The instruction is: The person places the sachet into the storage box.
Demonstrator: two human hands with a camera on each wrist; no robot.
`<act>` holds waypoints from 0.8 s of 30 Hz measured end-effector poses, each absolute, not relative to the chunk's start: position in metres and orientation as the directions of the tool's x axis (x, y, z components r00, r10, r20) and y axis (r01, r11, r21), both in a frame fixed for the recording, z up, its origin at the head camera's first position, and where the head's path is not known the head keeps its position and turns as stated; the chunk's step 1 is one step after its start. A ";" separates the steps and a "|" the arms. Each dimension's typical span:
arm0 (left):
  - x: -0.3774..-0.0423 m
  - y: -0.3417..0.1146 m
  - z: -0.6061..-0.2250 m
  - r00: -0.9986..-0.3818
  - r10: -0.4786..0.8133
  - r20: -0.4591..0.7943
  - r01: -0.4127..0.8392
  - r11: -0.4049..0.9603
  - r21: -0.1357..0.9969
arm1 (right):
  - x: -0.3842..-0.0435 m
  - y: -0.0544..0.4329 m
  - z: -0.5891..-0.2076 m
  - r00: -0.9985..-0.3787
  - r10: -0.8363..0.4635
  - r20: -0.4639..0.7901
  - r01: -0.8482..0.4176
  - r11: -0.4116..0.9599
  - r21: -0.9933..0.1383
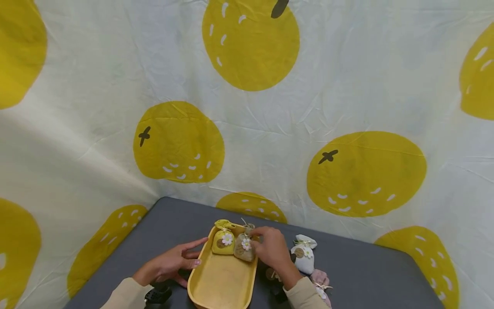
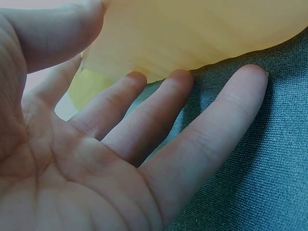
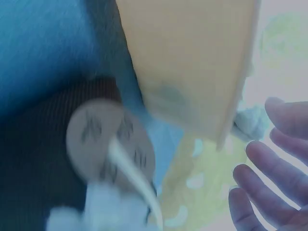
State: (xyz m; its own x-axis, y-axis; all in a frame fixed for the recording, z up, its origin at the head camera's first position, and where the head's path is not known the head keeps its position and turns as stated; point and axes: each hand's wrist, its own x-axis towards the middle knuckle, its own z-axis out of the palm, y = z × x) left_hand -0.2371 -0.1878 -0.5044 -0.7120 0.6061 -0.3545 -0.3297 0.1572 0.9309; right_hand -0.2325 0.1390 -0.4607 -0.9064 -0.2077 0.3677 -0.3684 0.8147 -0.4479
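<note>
A yellow tray (image 1: 221,283) rests on the dark table. Inside its far end, a yellow pouch (image 1: 218,240) and a beige pouch (image 1: 241,251) stand side by side, each with a white flower. My left hand (image 1: 175,262) holds the tray's left wall, thumb at the rim and fingers along the outside (image 2: 183,96). Over the far right corner, my right hand (image 1: 274,249) has its fingertips by the beige pouch's tied neck. In the right wrist view those fingers (image 3: 269,163) look loosely extended beside a greyish bit of pouch (image 3: 251,122); contact is unclear.
Right of the tray lie a white pouch (image 1: 305,259), a pink pouch (image 1: 320,279) and a dark pouch (image 3: 38,144) with a round tag, partly hidden under my right wrist in the head view. A fruit-printed cloth (image 1: 262,116) hangs behind the table (image 1: 185,219).
</note>
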 end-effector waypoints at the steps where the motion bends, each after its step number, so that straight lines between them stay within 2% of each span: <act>1: -0.237 -0.188 -0.505 -0.712 0.605 -0.357 -0.331 0.158 0.930 | -0.232 0.142 -0.459 -0.909 -0.200 0.366 -0.362 0.813 -0.455; 6: -0.237 -0.187 -0.504 -0.712 0.602 -0.360 -0.332 0.163 0.929 | -0.227 0.160 -0.451 -0.915 -0.153 0.373 -0.330 0.817 -0.473; 13: -0.237 -0.186 -0.504 -0.714 0.594 -0.371 -0.335 0.176 0.926 | -0.215 0.193 -0.443 -0.965 -0.056 0.255 -0.194 0.806 -0.560; 24: -0.238 -0.186 -0.506 -0.710 0.594 -0.378 -0.343 0.178 0.922 | -0.185 0.252 -0.438 -0.983 0.063 0.172 -0.063 0.765 -0.642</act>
